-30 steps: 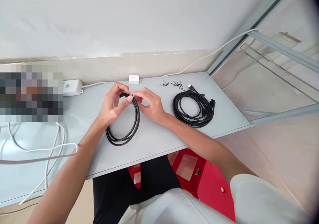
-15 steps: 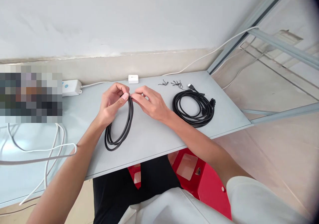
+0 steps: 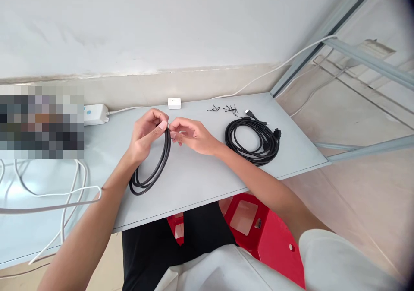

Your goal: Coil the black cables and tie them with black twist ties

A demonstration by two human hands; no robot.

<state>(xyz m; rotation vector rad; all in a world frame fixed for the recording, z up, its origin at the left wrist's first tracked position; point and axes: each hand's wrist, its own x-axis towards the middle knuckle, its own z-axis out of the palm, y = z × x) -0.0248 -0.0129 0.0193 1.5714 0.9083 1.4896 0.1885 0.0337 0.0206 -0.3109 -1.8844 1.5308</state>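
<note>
A coiled black cable hangs tilted over the grey table, its lower end touching the surface. My left hand pinches the top of the coil between thumb and fingers. My right hand is closed right beside it, fingertips pinched at the same spot on the coil, apparently on a small tie that is too small to make out. A second coiled black cable with plugs lies flat to the right.
Several small black twist ties lie at the table's back. A white adapter and a white power strip sit by the wall. White cords loop on the left. A red stool stands below the table edge.
The held coil has turned from lying open and round to edge-on and narrow, swinging left. Both hands stayed at its top, the right hand's fingers curling in closer.
</note>
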